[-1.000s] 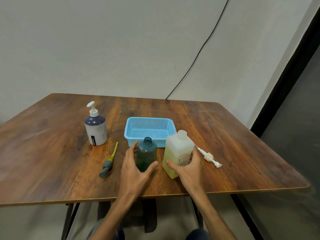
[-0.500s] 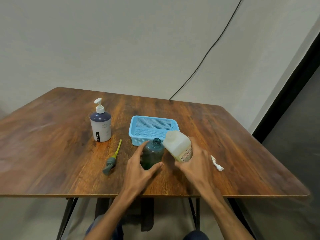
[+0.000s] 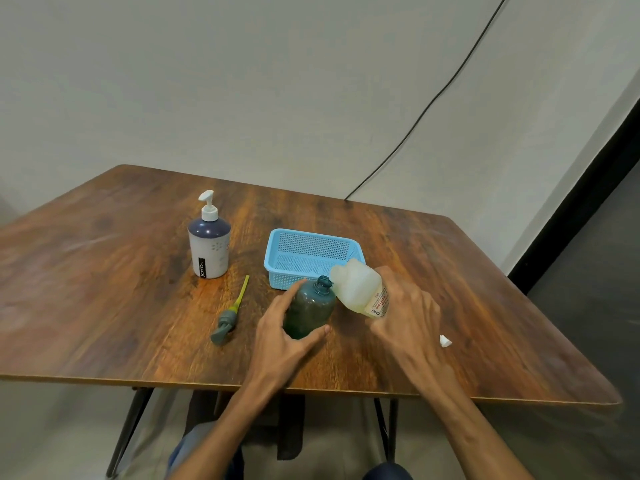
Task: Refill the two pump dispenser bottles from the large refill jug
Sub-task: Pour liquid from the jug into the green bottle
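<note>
The right hand [image 3: 408, 317], gripping the refill jug [image 3: 360, 289], has now tipped it from upright until its mouth meets the open green bottle [image 3: 310, 311] steadied by the left hand [image 3: 280, 341], so pouring seems imminent

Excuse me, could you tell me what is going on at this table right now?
A person is refilling soap bottles. The left hand steadies an open dark green plastic bottle on the wooden table, while the right hand tips a translucent refill jug toward its neck. The green bottle's grey and yellow pump lies beside it. A white and navy pump dispenser stands capped near an empty blue basket.
</note>
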{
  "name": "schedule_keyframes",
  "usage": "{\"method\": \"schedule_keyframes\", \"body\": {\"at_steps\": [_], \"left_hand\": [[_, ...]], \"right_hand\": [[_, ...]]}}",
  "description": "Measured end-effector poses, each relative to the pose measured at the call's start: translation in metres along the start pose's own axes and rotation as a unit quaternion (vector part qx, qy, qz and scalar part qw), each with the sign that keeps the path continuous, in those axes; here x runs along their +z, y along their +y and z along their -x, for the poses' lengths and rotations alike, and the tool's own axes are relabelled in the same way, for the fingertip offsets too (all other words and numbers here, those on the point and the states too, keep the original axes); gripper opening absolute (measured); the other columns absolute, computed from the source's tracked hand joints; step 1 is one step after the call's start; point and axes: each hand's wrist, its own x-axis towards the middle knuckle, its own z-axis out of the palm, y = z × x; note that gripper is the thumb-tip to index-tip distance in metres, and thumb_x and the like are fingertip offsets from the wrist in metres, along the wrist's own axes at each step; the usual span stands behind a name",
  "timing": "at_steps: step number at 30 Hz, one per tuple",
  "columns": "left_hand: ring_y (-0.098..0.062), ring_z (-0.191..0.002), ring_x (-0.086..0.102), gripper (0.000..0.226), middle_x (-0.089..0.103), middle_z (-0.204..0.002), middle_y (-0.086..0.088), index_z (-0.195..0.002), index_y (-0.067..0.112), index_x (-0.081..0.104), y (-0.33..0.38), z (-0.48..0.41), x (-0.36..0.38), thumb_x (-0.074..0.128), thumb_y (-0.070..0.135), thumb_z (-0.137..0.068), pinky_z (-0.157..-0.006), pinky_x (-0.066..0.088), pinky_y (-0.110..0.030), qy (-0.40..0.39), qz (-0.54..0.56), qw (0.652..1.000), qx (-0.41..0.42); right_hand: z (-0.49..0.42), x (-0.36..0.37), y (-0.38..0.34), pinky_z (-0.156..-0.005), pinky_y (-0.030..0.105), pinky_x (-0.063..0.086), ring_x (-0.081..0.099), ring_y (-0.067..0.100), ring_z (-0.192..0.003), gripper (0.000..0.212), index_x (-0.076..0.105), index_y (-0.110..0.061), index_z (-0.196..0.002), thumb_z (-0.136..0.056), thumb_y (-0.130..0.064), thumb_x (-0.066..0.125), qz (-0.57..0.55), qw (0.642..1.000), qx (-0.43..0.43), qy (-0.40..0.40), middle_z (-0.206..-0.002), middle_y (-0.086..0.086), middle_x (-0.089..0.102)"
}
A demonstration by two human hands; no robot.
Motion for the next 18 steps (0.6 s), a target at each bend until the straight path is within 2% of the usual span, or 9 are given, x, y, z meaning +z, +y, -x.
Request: {"method": "schedule_keyframes", "body": {"at_steps": [8,12,18], "left_hand": [[0.017,-0.124,0.046,0.084,0.051,-0.131,0.031,-0.144,0.047,0.044,0.0,-0.003,-0.001,0.089,0.033,-0.075,-0.098,0.042,-0.013,-0.003,0.007,1.0,0.005],[0.015,-0.124,0.047,0.085,0.053,-0.131,0.027,-0.145,0.045,0.044,-0.002,-0.004,-0.002,0.09,0.033,-0.075,-0.1,0.044,-0.016,-0.004,0.007,1.0,0.005],[0.022,-0.121,0.043,0.083,0.048,-0.128,0.037,-0.138,0.056,0.041,-0.005,-0.006,-0.003,0.09,0.036,-0.074,-0.096,0.04,-0.011,0.0,-0.002,1.0,0.006]], "right_hand": [[-0.004,-0.006,-0.006,-0.081,0.042,0.054,0.068,0.032,-0.1,0.074,0.062,-0.019,-0.125,-0.056,-0.016,0.087,0.023,1.0,-0.013,0.011,-0.114,0.006,0.071],[-0.008,-0.008,-0.007,-0.086,0.044,0.053,0.066,0.031,-0.107,0.074,0.061,-0.018,-0.128,-0.058,-0.016,0.086,0.03,0.999,-0.017,-0.001,-0.121,0.006,0.069],[-0.011,-0.01,-0.011,-0.093,0.05,0.052,0.064,0.03,-0.113,0.075,0.058,-0.018,-0.132,-0.063,-0.019,0.087,0.033,0.999,-0.015,-0.017,-0.128,0.007,0.066]]}}
